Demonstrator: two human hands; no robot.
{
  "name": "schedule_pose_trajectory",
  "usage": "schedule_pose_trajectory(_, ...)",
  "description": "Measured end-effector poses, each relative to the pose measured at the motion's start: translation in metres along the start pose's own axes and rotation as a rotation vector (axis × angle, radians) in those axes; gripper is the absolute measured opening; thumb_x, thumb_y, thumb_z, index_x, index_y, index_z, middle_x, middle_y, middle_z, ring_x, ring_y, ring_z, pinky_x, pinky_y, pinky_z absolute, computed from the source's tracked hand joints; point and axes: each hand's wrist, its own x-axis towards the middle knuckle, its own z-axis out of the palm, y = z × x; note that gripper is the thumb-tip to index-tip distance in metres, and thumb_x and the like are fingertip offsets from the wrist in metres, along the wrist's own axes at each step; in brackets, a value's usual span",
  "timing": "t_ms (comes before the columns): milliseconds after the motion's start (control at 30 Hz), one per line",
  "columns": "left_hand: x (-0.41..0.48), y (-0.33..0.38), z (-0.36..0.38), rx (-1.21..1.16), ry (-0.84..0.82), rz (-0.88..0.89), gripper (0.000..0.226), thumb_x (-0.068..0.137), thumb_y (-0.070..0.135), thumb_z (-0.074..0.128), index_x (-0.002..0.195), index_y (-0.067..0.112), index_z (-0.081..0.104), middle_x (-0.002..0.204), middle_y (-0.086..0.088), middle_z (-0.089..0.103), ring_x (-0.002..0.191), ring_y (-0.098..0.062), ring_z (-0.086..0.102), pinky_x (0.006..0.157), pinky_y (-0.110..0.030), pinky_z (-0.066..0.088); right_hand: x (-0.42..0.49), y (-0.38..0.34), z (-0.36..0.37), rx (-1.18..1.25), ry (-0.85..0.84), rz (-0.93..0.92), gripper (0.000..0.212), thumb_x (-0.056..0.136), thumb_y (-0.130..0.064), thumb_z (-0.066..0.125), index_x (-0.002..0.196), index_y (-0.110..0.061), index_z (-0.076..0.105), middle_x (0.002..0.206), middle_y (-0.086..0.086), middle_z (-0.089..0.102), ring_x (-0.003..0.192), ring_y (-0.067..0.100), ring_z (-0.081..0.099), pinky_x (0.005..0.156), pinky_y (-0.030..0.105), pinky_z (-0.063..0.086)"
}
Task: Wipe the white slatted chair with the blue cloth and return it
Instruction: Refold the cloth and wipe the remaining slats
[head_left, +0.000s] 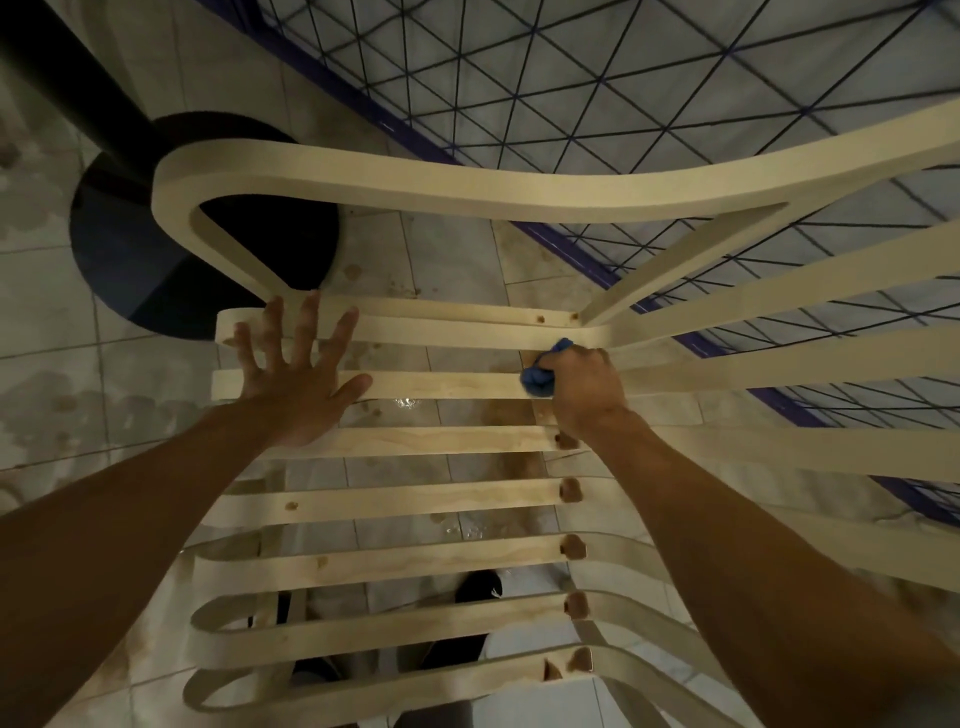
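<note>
Our left hand (296, 384) lies flat, fingers spread, on the white slatted chair (415, 441), whose slats run left to right beneath both hands. Our right hand (587, 389) grips the bunched blue cloth (537, 382) against a slat.

Cream-white slatted chair (415, 387), brown spots; blue cloth (537, 382); black round base (156, 260) upper left; purple-framed black grid (675, 104) upper right.

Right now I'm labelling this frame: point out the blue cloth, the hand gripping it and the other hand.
blue cloth (537, 383): head view, the bunched part that shows.
right hand (587, 387): head view, back of hand.
left hand (291, 387): head view, back of hand.
</note>
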Motion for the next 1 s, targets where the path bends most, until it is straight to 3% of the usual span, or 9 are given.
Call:
schedule_pose_trajectory(133, 0.0, 0.0, 0.0, 0.005, 0.002, 0.0, 0.077, 0.081, 0.076, 0.002, 0.138, 0.048, -0.042, 0.144, 0.009, -0.055, 0.136, -0.03, -0.046, 0.111, -0.058, -0.024, 0.001, -0.031, 0.001, 0.135, -0.067, -0.247, 0.017, 0.075, -0.013, 0.066, 0.077, -0.014, 0.049, 0.094, 0.015, 0.058, 0.085, 0.028, 0.057, 0.085, 0.034, 0.047)
schedule_pose_trajectory(167, -0.001, 0.001, 0.0, 0.007, 0.0, 0.0, 0.077, 0.081, 0.076, 0.002, 0.138, 0.047, -0.042, 0.144, 0.008, -0.055, 0.135, -0.03, -0.047, 0.111, -0.058, -0.024, 0.0, -0.04, 0.004, 0.16, -0.066, -0.292, 0.019, 0.076, -0.01, 0.065, 0.079, -0.016, 0.047, 0.093, 0.015, 0.056, 0.085, 0.029, 0.055, 0.079, 0.051, 0.038)
schedule_pose_trajectory(300, -0.002, 0.001, -0.001, 0.008, 0.001, 0.002, 0.078, 0.082, 0.075, 0.004, 0.139, 0.046, -0.041, 0.145, 0.008, -0.054, 0.138, -0.031, -0.044, 0.113, -0.059, -0.023, 0.0, -0.044, 0.022, 0.198, 0.043, -0.355, 0.042, 0.089, 0.002, 0.051, 0.111, -0.033, 0.058, 0.125, 0.006, 0.053, 0.122, 0.025, 0.045, 0.086, 0.027, 0.02)
schedule_pose_trajectory(400, -0.002, 0.001, -0.002, 0.008, 0.003, 0.003, 0.078, 0.083, 0.074, 0.004, 0.14, 0.046, -0.04, 0.146, 0.007, -0.054, 0.138, -0.031, -0.044, 0.113, -0.059, -0.023, -0.005, -0.02, 0.026, 0.252, 0.037, -0.397, 0.051, 0.089, 0.005, 0.049, 0.115, -0.039, 0.054, 0.114, -0.008, 0.037, 0.128, 0.017, 0.04, 0.091, 0.026, 0.019)
schedule_pose_trajectory(700, -0.002, 0.0, 0.001, 0.006, 0.02, 0.016, 0.078, 0.081, 0.076, 0.001, 0.139, 0.046, -0.041, 0.146, 0.006, -0.054, 0.138, -0.032, -0.044, 0.112, -0.059, -0.023, 0.001, 0.04, 0.013, 0.276, -0.014, -0.191, 0.045, 0.086, 0.0, 0.056, 0.078, -0.044, 0.048, 0.1, -0.013, 0.041, 0.083, -0.015, 0.027, 0.079, 0.018, 0.036)
schedule_pose_trajectory(800, -0.001, 0.0, 0.002, 0.001, 0.029, 0.026, 0.078, 0.081, 0.075, 0.001, 0.138, 0.045, -0.042, 0.146, 0.006, -0.054, 0.139, -0.032, -0.043, 0.113, -0.06, -0.023, 0.006, 0.024, 0.019, 0.57, 0.019, -0.336, 0.032, 0.086, 0.009, 0.035, 0.08, -0.023, 0.034, 0.078, 0.002, 0.023, 0.06, 0.003, 0.025, 0.049, 0.02, 0.025)
schedule_pose_trajectory(867, -0.001, 0.0, 0.001, 0.003, 0.026, 0.021, 0.078, 0.08, 0.075, 0.0, 0.138, 0.045, -0.043, 0.145, 0.005, -0.054, 0.139, -0.033, -0.043, 0.113, -0.06, -0.022, -0.007, 0.008, 0.019, 0.954, 0.056, -0.181, 0.031, 0.085, 0.012, 0.028, 0.079, -0.018, 0.033, 0.071, 0.003, 0.026, 0.054, 0.01, 0.022, 0.056, 0.026, 0.012)
schedule_pose_trajectory(933, -0.002, 0.0, 0.001, 0.006, 0.019, 0.015, 0.078, 0.078, 0.076, -0.003, 0.137, 0.045, -0.044, 0.145, 0.005, -0.055, 0.139, -0.033, -0.042, 0.114, -0.061, -0.02, -0.003, -0.012, 0.025, 0.803, 0.155, -0.264, 0.033, 0.087, 0.013, 0.032, 0.077, -0.019, 0.039, 0.066, -0.002, 0.045, 0.055, 0.008, 0.031, 0.064, 0.03, 0.012)
schedule_pose_trajectory(1000, -0.002, 0.001, 0.0, 0.013, 0.014, 0.014, 0.079, 0.077, 0.076, -0.004, 0.137, 0.045, -0.044, 0.144, 0.006, -0.055, 0.139, -0.033, -0.042, 0.114, -0.062, -0.019, 0.007, -0.031, 0.028, 0.42, 0.139, -0.467, 0.043, 0.086, 0.012, 0.044, 0.085, -0.03, 0.051, 0.089, -0.003, 0.054, 0.075, 0.005, 0.043, 0.072, 0.026, 0.025)
